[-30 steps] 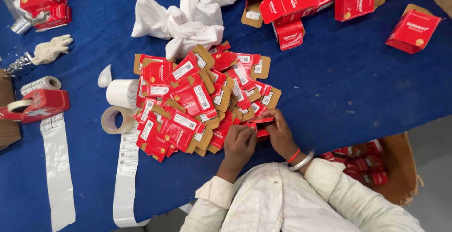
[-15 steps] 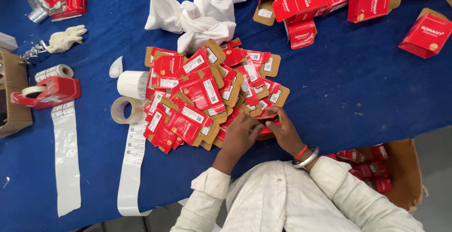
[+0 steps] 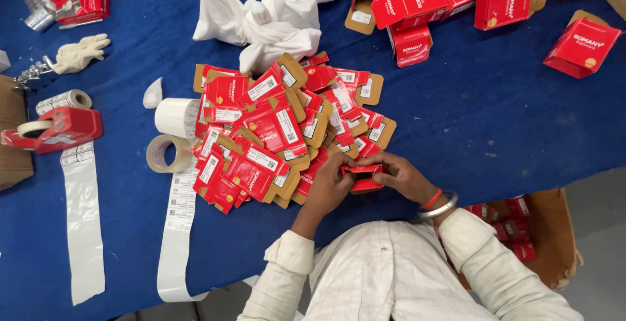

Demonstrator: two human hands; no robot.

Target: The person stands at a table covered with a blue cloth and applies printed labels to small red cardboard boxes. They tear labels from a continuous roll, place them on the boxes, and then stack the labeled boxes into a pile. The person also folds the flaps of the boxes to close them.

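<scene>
Two hands, mine: left hand (image 3: 329,187) and right hand (image 3: 401,176) pinching one red carton (image 3: 362,176) beside pile (image 3: 280,132); folding underway, I judge; next, flaps need squaring.

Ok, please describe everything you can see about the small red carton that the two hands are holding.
The small red carton looks like thin printed cardboard, red outside, still flat or only partly folded; its exact shape is hidden. It lies low over the blue table, at the near edge of the pile of flat cartons. The left hand and right hand pinch it from both sides with their fingers.
</scene>
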